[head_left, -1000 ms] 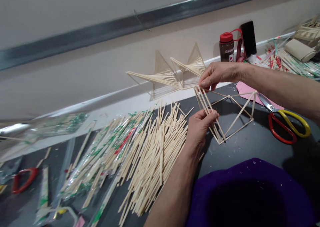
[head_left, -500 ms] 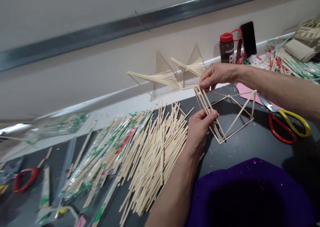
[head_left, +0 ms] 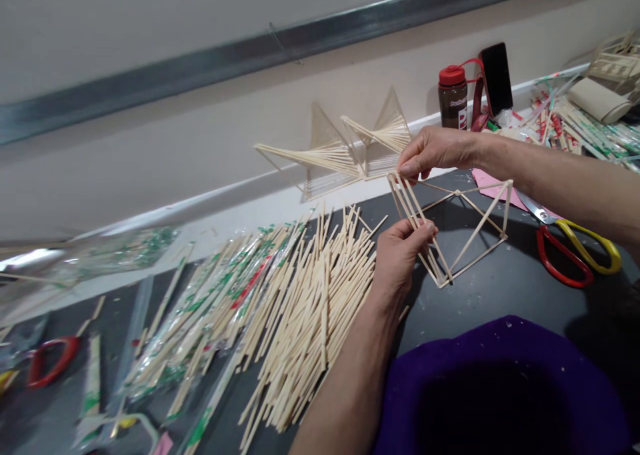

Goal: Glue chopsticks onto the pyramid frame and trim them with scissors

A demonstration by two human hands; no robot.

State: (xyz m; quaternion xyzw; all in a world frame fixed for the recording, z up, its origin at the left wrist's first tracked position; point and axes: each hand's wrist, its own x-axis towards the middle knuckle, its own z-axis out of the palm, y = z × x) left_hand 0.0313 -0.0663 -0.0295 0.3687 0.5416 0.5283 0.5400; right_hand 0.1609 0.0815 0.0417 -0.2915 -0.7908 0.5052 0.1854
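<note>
A frame of thin wooden sticks stands on the dark table, with several sticks side by side along its left face. My left hand is closed around one of those sticks partway up, thumb on the near side. At the frame's upper left corner, my right hand pinches the top ends of the sticks between thumb and fingers. The fingertips partly hide that corner. Just left of my left hand lies a loose pile of wooden sticks.
Scissors with red and yellow handles lie right of the frame, partly over pink paper. Behind are a red-capped bottle, a phone and a finished-looking stick model by the wall. Plastic-wrapped sticks spread to the left.
</note>
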